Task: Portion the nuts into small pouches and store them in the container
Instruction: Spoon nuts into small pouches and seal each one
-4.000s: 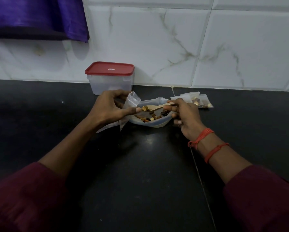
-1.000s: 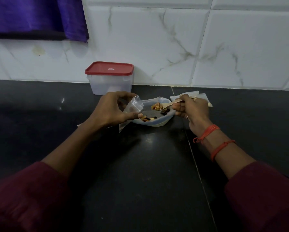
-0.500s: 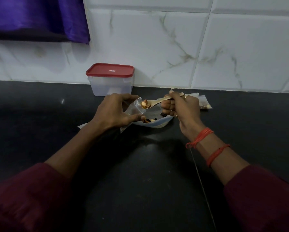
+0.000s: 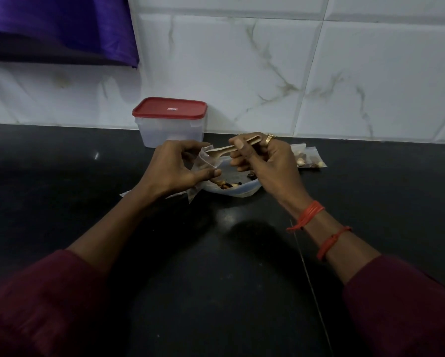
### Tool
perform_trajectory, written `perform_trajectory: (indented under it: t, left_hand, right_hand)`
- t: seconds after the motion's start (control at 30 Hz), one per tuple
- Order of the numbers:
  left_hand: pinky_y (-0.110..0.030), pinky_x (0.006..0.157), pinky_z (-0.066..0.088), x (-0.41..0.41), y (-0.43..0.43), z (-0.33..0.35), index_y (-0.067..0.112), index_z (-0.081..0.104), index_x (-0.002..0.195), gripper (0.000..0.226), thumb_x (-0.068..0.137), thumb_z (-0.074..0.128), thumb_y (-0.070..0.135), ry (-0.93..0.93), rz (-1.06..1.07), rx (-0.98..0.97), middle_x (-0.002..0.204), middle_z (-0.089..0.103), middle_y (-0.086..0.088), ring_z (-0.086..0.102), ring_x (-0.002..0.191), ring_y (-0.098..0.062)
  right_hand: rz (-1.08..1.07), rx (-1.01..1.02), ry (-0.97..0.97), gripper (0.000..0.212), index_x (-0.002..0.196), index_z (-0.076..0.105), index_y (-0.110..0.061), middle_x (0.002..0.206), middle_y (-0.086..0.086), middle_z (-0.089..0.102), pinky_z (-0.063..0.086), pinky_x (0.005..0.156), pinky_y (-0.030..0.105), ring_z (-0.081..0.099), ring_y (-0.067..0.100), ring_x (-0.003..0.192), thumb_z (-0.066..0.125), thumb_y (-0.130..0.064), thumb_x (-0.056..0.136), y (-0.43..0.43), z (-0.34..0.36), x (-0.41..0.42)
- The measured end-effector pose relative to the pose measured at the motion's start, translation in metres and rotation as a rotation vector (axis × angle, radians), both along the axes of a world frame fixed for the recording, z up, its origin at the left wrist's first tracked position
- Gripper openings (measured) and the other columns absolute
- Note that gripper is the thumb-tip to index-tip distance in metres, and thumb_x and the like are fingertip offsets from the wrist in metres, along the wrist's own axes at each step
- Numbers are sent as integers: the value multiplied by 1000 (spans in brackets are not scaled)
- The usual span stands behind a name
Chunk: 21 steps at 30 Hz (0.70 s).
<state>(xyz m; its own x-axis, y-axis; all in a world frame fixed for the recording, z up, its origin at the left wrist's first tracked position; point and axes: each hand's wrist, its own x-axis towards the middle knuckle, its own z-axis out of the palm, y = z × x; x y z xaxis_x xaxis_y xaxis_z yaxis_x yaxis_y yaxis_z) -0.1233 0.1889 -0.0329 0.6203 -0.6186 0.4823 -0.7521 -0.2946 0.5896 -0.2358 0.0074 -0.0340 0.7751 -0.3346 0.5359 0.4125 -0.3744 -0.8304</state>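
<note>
Nuts [image 4: 224, 185] lie in a pale shallow bowl [image 4: 244, 193] on the black counter [image 4: 216, 279], near its back edge and about midway along. Just above the bowl's left rim, the left hand [image 4: 173, 171] pinches a small clear pouch [image 4: 207, 162] between thumb and curled fingers, with its mouth turned up. The right hand [image 4: 266, 161] grips a light-coloured spoon [image 4: 222, 150] by the handle, thumb on top and fingers wrapped under. The spoon's tip is at the pouch's mouth; whether it carries nuts cannot be made out. Filled pouches [image 4: 309, 159] lie flat just right of the bowl, partly behind the right hand. A clear container [image 4: 171, 131] with its red lid [image 4: 169, 107] on stands at the back edge against the white tiled wall [image 4: 267, 73], behind the left hand. Red threads [image 4: 307, 215] circle the right wrist, and a purple cloth [image 4: 61, 27] hangs at the upper left.
</note>
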Motion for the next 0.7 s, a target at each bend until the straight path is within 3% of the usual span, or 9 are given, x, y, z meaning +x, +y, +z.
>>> perform_trajectory:
  t: [0.1, 0.23, 0.43, 0.53, 0.7]
  left_hand:
    - [-19, 76, 54, 2, 2, 1, 16, 61, 131, 74, 67, 84, 44, 12, -20, 25, 117, 69, 0, 65, 95, -7]
    - [-14, 76, 51, 6, 2, 0, 14, 58, 135, 76, 68, 89, 32, -11, -30, 110, 122, 68, -1, 63, 97, -5]
    - [-18, 77, 56, 5, 2, 0, 17, 60, 132, 68, 71, 85, 30, 45, -29, 48, 111, 68, 7, 65, 95, -3]
    - [-23, 79, 58, 7, 4, 2, 16, 61, 131, 63, 73, 84, 27, 130, -37, -23, 111, 70, 4, 68, 98, -8]
    - [-11, 71, 54, 6, 4, 3, 23, 64, 122, 54, 72, 83, 30, 239, -22, -97, 99, 68, 18, 66, 92, 7]
  right_hand:
    - [5, -30, -7, 25, 111, 72, -5, 89, 6, 76, 59, 70, 28, 75, 17, 81, 63, -26, 98, 0, -1, 1]
    - [-39, 16, -16, 23, 109, 72, -6, 86, 6, 75, 59, 68, 28, 75, 16, 79, 60, -24, 100, 1, -4, 1]
    - [-7, 38, 12, 20, 106, 70, -9, 84, 6, 73, 57, 67, 28, 71, 16, 76, 54, -21, 103, 3, -7, 4]
    - [-111, 146, -78, 26, 105, 70, -4, 78, 4, 71, 56, 64, 28, 69, 15, 71, 53, -24, 104, -1, -3, 5]
    - [-335, 152, -91, 30, 93, 71, -5, 66, -1, 68, 55, 59, 28, 65, 10, 59, 56, -29, 103, -15, -3, 3]
